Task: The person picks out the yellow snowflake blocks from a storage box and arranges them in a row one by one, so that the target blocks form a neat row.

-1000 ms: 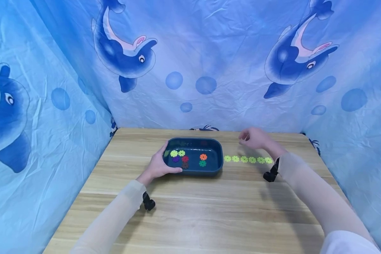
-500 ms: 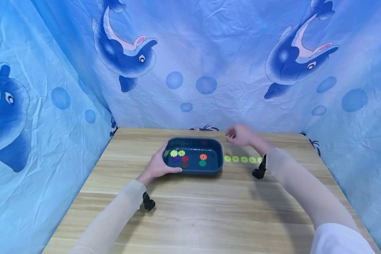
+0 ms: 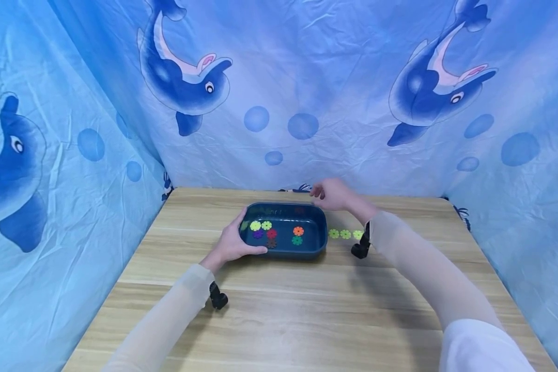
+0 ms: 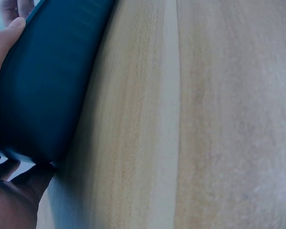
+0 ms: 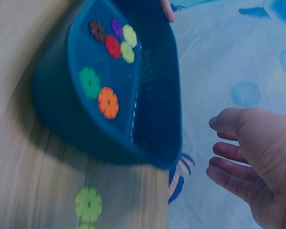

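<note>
A dark blue rectangular plastic bin [image 3: 302,253] stands on the table, its left end gripped by my left hand [image 3: 230,244], thumb along the front rim. Inside lie flower-shaped plastic discs: two yellow-green discs [image 3: 266,225], a purple disc [image 3: 258,234], a red disc [image 3: 272,234], a brown disc [image 3: 272,243], an orange disc [image 3: 298,231] and a green disc [image 3: 297,241]. My right hand [image 3: 334,195] hovers near the bin's back right corner. In the right wrist view its loosely bent fingers [image 5: 231,171] hold nothing.
Right of the bin, yellow-green discs [image 3: 345,234] lie in a row on the wooden table [image 3: 279,315]; my right forearm hides part of it. A blue dolphin-print curtain [image 3: 279,93] closes off the back and sides.
My right hand has moved left, from above the disc row to the bin's back right corner, and its forearm now covers more of the row. My left hand and the bin have stayed put.
</note>
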